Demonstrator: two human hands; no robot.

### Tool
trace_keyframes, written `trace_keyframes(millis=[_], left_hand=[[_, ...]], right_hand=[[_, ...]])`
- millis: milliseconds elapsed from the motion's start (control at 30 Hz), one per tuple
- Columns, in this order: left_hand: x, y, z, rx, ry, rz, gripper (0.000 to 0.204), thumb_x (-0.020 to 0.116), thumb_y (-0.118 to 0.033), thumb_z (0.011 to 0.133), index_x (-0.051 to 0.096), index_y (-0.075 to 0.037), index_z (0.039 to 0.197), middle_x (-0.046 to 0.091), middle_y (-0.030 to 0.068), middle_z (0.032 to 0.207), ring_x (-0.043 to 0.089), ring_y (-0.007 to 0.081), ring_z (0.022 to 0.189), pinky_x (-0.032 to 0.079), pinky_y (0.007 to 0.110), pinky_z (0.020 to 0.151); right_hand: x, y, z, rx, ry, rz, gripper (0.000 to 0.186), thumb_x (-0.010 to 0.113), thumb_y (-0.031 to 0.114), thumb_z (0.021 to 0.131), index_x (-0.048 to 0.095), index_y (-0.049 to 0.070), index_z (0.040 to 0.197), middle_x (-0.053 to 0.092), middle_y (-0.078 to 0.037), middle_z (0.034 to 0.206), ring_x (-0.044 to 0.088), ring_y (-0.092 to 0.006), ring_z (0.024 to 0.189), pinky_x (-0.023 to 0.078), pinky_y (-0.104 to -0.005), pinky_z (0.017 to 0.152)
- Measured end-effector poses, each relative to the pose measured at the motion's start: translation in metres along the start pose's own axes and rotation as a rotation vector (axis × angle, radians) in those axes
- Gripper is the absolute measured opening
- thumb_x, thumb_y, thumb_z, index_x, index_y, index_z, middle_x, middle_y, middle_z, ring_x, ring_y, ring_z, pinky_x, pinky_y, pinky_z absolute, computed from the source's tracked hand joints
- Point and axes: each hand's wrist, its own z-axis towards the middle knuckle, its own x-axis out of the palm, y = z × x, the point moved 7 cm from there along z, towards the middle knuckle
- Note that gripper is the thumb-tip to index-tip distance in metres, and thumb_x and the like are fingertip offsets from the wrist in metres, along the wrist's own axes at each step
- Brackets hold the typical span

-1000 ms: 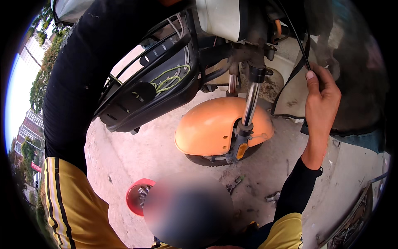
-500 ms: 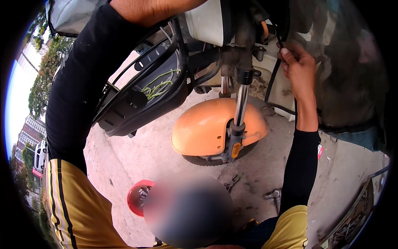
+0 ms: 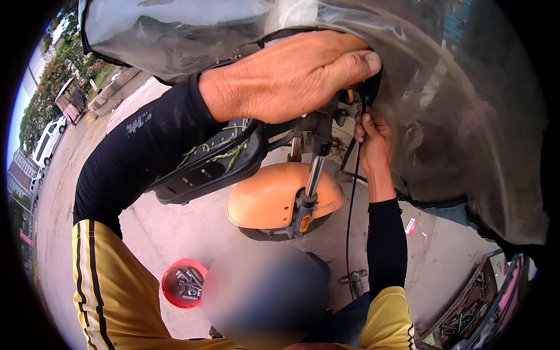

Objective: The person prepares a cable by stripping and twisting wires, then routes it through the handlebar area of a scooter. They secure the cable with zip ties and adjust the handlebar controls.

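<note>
The left hand (image 3: 291, 79) clenches the scooter's grey plastic front panel (image 3: 455, 116); the right hand (image 3: 373, 137) pinches a thin black cable (image 3: 350, 216); tugging hard could kink it.

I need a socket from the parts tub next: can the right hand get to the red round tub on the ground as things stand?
Probably not at once: the right hand is up gripping the thin black cable, while the red round tub sits low on the left.

A thin black cable (image 3: 352, 192) (pinched near its top) hangs straight down beside the fork.
</note>
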Motion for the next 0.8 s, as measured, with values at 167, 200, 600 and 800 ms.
trace_keyframes(millis=[167,200,600,800], left_hand=[[-0.002,0.000,-0.009,-0.087,0.195,-0.195,0.052,0.044,-0.039,0.112,0.055,0.008,0.133,0.066,0.0312,0.118,0.063,0.0466,0.113,0.049,0.049,0.100],[-0.003,-0.001,-0.009,-0.080,0.201,-0.179,0.049,0.044,-0.038,0.111,0.055,0.007,0.128,0.067,0.0327,0.112,0.064,0.0493,0.109,0.050,0.052,0.097],[0.023,0.011,-0.004,0.036,0.164,0.204,0.052,0.073,-0.023,0.089,0.057,0.005,0.129,0.070,0.0218,0.111,0.066,0.0413,0.113,0.052,0.047,0.099],[0.042,0.017,0.002,0.165,0.024,0.556,0.069,0.077,-0.033,0.082,0.057,0.004,0.137,0.070,0.0184,0.122,0.062,0.0337,0.128,0.044,0.044,0.113]], right_hand=[[0.007,-0.009,-0.009,0.237,0.049,0.196,0.024,0.067,0.015,0.106,0.069,-0.002,0.123,0.063,-0.003,0.091,0.052,-0.0105,0.073,0.041,-0.0257,0.063],[0.009,-0.008,-0.009,0.250,0.053,0.183,0.024,0.067,0.015,0.106,0.069,-0.002,0.122,0.063,-0.003,0.090,0.052,-0.0108,0.073,0.042,-0.0261,0.064],[0.007,0.025,-0.004,-0.038,-0.173,-0.409,0.020,0.067,0.004,0.103,0.069,-0.006,0.121,0.069,-0.005,0.090,0.057,-0.0105,0.073,0.048,-0.0267,0.067],[0.007,0.021,0.000,-0.104,-0.242,-0.492,0.026,0.064,-0.001,0.101,0.067,-0.005,0.127,0.071,-0.007,0.104,0.060,-0.0109,0.081,0.051,-0.0275,0.073]])
